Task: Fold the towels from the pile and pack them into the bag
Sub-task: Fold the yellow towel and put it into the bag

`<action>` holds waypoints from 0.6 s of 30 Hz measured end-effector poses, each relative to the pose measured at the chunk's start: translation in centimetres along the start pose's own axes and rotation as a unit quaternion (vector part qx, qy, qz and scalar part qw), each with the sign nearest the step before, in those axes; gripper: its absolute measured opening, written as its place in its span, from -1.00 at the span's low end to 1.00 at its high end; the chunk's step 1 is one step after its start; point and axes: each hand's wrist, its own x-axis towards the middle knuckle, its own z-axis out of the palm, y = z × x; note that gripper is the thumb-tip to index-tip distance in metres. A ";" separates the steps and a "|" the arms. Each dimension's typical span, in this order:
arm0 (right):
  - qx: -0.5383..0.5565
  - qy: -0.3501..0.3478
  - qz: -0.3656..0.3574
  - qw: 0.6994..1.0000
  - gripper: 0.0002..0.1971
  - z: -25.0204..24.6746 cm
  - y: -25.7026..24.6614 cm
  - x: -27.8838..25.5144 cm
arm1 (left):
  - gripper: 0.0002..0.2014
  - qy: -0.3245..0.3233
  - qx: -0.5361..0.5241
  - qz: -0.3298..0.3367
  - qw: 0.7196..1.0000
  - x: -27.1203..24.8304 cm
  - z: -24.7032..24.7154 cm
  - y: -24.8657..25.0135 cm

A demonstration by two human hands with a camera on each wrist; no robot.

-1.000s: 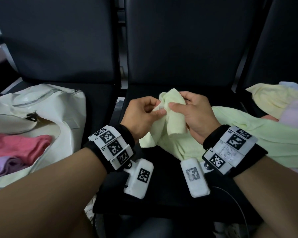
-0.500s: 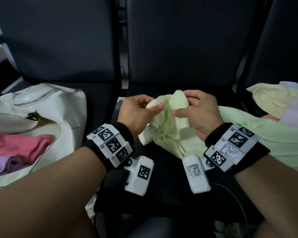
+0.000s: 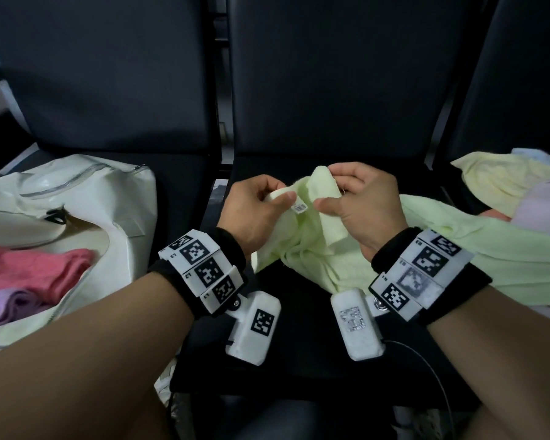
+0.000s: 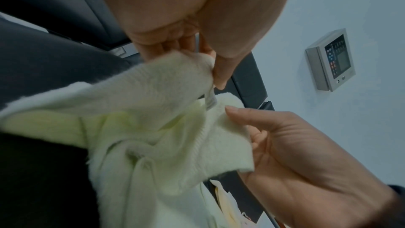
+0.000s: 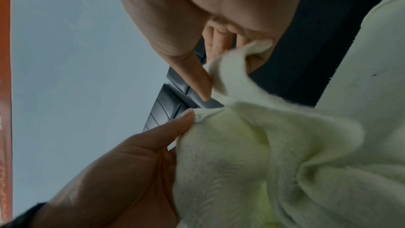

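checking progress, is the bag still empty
No, the bag already holds a pink towel and a purple towel.

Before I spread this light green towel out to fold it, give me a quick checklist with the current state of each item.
1. Left hand has a towel edge: ok, thumb and fingers pinch the light green towel at its label.
2. Right hand has an edge: ok, it pinches the fabric close beside the left.
3. Towel flat: not ok, it is bunched and creased below the hands.
4. Towel free of the pile: cannot tell, its far end trails toward it.
5. Seat in front free for folding: ok.
6. Bag open: ok, a pink towel and a purple towel lie inside.
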 end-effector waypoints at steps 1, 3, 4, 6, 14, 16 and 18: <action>-0.006 -0.004 -0.003 1.000 -0.45 0.1 0.0 -0.1 | -0.90 -0.002 -0.004 0.006 1.000 -0.1 0.0 0.0; -0.018 -0.018 -0.005 1.000 -0.45 0.4 0.2 -0.2 | -0.89 -0.015 -0.011 0.016 1.000 -0.4 0.1 0.1; -0.021 -0.025 -0.004 0.999 -0.44 0.6 0.2 -0.3 | -0.87 -0.023 -0.013 0.019 0.999 -0.5 0.2 0.2; -0.020 -0.040 -0.002 0.999 -0.42 0.7 0.2 -0.4 | -0.81 -0.036 -0.017 0.018 0.999 -0.7 0.4 0.4; -0.005 -0.056 -0.017 0.998 -0.32 0.3 -0.4 -0.7 | -0.67 -0.064 -0.016 0.027 0.997 -1.1 0.4 0.9; 0.003 -0.063 -0.021 0.998 -0.32 0.3 -0.5 -0.8 | -0.70 -0.061 -0.016 0.030 0.998 -1.0 0.4 0.9; 0.006 -0.064 -0.028 0.998 -0.34 0.3 -0.5 -0.9 | -0.76 -0.051 -0.016 0.028 0.998 -0.9 0.4 0.9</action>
